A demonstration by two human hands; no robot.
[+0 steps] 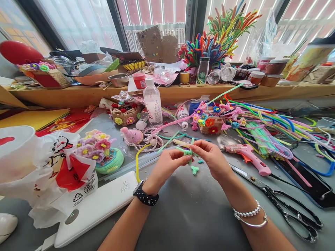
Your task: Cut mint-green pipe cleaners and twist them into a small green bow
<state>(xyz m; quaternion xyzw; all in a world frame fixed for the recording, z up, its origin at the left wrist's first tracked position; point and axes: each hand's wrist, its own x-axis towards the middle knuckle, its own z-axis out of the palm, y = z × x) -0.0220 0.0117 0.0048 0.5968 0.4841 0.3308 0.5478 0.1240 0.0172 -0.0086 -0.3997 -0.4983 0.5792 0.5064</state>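
My left hand [169, 164] and my right hand [210, 157] meet over the grey table, both pinched on a green pipe cleaner piece [187, 152] twisted between the fingertips. One green end sticks up between the hands. A small green pipe cleaner leaf [194, 169] lies on the table just below them. A black watch sits on my left wrist, silver bracelets on my right.
A pink glue gun [248, 157] and black scissors [285, 205] lie to the right, beside a dark phone [306, 183]. Loose pipe cleaners [264, 125] are piled at the right. A white power bank [99, 205], a plastic bag [52, 174] and flower baskets [125, 115] are at the left.
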